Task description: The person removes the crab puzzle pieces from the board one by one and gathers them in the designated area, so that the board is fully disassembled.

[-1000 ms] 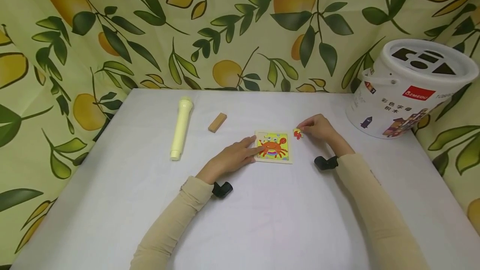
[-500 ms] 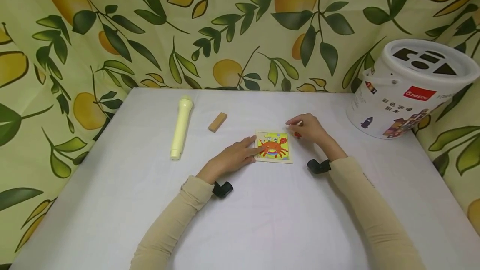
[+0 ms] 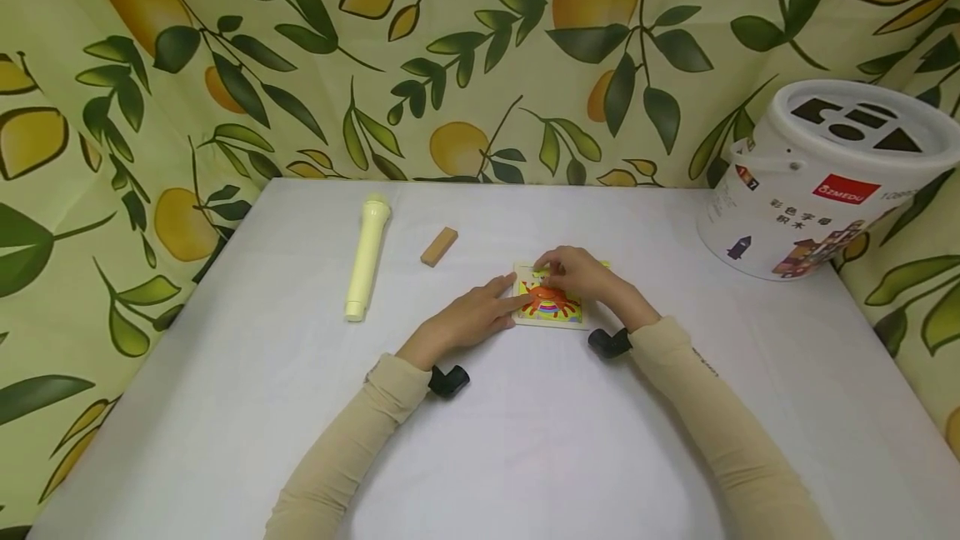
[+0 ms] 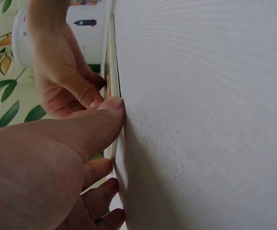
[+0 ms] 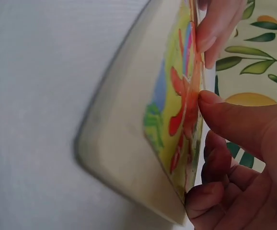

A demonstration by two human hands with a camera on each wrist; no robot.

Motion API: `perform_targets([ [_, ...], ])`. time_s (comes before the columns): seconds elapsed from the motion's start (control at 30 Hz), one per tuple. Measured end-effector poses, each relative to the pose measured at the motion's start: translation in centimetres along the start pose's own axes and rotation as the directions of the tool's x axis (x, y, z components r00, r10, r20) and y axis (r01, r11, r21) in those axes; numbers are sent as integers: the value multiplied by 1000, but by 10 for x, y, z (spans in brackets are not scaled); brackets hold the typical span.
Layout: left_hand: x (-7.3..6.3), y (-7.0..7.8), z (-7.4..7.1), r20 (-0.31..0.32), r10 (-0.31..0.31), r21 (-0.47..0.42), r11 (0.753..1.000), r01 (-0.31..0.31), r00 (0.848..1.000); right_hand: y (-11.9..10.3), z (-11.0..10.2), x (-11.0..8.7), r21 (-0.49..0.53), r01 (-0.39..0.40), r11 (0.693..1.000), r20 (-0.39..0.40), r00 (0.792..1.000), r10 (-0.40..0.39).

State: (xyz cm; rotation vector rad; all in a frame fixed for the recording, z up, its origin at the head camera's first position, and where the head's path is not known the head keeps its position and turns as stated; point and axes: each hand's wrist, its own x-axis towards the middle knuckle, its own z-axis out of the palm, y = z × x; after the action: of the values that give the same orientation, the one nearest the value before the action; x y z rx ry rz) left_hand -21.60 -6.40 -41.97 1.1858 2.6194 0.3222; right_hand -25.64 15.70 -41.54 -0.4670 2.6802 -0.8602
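Observation:
A square wooden crab puzzle [image 3: 551, 315] lies flat on the table, its picture red on yellow. My left hand [image 3: 467, 317] holds its left side, with the index finger stretched over the crab. In the left wrist view the thumb [image 4: 110, 106] and other fingertips meet the board's edge. Over the puzzle's upper part is my right hand [image 3: 581, 273], fingers bent. Its thumb [image 5: 210, 98] touches the picture in the right wrist view; I cannot tell whether a piece is pinched there. Just behind this hand, a bit of a yellow puzzle piece [image 3: 606, 263] shows.
A small wooden block [image 3: 439, 247] and a pale yellow microphone-shaped tube [image 3: 367, 261] lie to the left. At the back right stands a white bucket [image 3: 795, 198] with shaped holes in its lid. A leaf-patterned curtain [image 3: 465, 65] hangs behind the white table [image 3: 480, 440].
My right hand has moved left from the loose crab-coloured piece beside the puzzle to over the puzzle's upper part. My left hand stays at the puzzle's left side.

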Motion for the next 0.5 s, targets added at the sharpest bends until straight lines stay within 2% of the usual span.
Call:
perform_targets([
  [0.3,0,1,0,3,-7,-3,1000,7,1000,-3,2,-1,-64,39,997,8,999,-39],
  [0.5,1,0,0,-3,1,9,1000,-1,1000,-2,4,-1,-87,18,996,-18,1000,-20],
])
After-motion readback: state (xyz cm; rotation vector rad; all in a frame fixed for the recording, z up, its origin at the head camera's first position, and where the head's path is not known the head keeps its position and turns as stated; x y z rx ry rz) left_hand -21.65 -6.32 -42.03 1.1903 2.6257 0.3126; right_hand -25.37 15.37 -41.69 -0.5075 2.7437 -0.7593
